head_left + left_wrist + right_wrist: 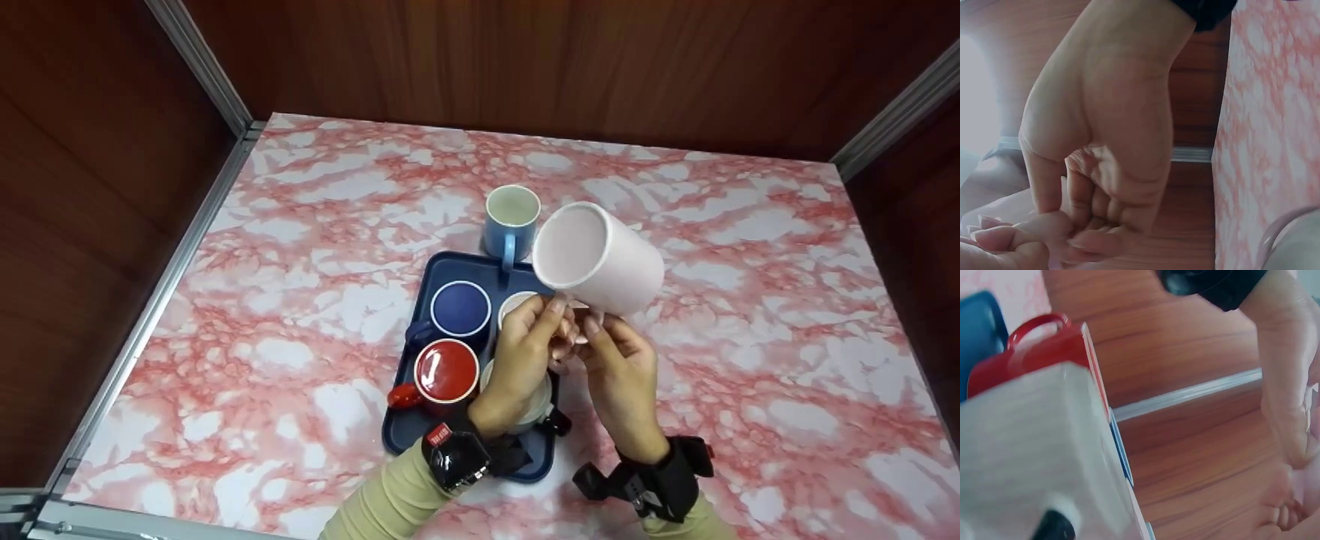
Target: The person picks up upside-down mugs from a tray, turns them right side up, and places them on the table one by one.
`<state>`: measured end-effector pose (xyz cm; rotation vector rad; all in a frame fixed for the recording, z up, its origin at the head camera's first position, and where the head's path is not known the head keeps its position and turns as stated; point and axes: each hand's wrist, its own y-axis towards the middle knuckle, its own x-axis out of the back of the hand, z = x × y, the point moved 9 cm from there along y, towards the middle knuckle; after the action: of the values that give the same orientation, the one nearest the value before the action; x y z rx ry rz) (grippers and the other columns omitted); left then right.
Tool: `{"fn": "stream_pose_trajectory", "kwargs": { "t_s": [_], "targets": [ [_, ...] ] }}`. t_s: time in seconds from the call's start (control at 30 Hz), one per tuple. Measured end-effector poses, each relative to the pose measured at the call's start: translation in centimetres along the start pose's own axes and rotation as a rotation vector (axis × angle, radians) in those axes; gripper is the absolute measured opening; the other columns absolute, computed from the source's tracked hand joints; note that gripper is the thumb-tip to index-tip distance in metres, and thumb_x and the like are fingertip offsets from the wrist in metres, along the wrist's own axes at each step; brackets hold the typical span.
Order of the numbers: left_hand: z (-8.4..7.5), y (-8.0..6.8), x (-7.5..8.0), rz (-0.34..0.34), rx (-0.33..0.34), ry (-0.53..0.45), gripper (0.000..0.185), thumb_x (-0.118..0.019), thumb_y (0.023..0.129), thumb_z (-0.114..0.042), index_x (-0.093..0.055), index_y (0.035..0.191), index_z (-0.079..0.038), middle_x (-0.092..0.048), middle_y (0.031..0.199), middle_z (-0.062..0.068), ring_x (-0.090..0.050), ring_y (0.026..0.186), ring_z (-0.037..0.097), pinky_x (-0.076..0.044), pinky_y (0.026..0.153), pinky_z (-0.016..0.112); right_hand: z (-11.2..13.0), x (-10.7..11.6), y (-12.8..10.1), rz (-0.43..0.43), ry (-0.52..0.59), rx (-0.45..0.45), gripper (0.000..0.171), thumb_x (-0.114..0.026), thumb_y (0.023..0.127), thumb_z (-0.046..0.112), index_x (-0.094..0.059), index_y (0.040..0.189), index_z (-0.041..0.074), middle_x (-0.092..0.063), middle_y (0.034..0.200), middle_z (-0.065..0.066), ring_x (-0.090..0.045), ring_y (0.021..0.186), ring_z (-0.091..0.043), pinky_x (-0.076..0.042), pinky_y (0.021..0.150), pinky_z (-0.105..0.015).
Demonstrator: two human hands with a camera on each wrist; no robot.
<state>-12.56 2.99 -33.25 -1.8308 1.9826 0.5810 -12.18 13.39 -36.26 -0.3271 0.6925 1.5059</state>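
A pale pink mug is held up tilted over the right side of the tray, its mouth toward the upper left. My left hand and right hand meet just below it, fingertips close together, pinching at its handle side; the handle is mostly hidden by the fingers. In the left wrist view, the left hand has curled fingers beside the other hand's fingertips. The right hand shows at the edge of its wrist view. Beneath them is a dark blue tray bearing mugs.
On the tray stand a dark blue mug, a red mug, a whitish mug with a black handle, and a white-rimmed mug partly behind the left hand. A light blue mug is at the tray's far edge. Wood panels enclose the marbled table.
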Motion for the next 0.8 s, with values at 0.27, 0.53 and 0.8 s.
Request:
{"fn": "stream_pose_trajectory", "kwargs": {
  "t_s": [0.27,0.53,0.8],
  "targets": [
    [1.2,0.1,-0.2,0.07,0.034,0.012,0.02,-0.041,0.095,-0.002,-0.049,0.078,0.006,-0.048,0.064,0.002,-0.043,0.051,0.008,-0.036,0.046,0.017,-0.8,1.0,-0.4,-0.081,0.172,-0.07,0.01,-0.049,0.09,-0.008,-0.059,0.09,-0.008,-0.059,0.085,-0.014,-0.059,0.072,-0.019,-0.05,0.061,-0.026],
    [1.8,0.3,0.3,0.139,0.052,0.202,0.023,-0.042,0.096,-0.006,-0.053,0.091,0.014,-0.056,0.068,0.008,-0.052,0.05,0.011,-0.045,0.047,0.021,-0.7,1.7,-0.2,-0.035,0.208,-0.045,0.014,-0.039,0.092,-0.011,-0.053,0.088,-0.009,-0.056,0.081,-0.016,-0.057,0.065,-0.021,-0.048,0.052,-0.026],
    [0.1,0.7,1.4,0.152,-0.07,0.584,0.021,-0.051,0.092,-0.007,-0.062,0.101,0.008,-0.064,0.091,0.018,-0.062,0.075,0.02,-0.05,0.065,0.026,1.1,2.1,0.2,0.108,0.111,0.047,0.012,-0.042,0.09,-0.012,-0.053,0.095,-0.014,-0.057,0.084,-0.019,-0.062,0.069,-0.026,-0.053,0.059,-0.033]
  ]
}}
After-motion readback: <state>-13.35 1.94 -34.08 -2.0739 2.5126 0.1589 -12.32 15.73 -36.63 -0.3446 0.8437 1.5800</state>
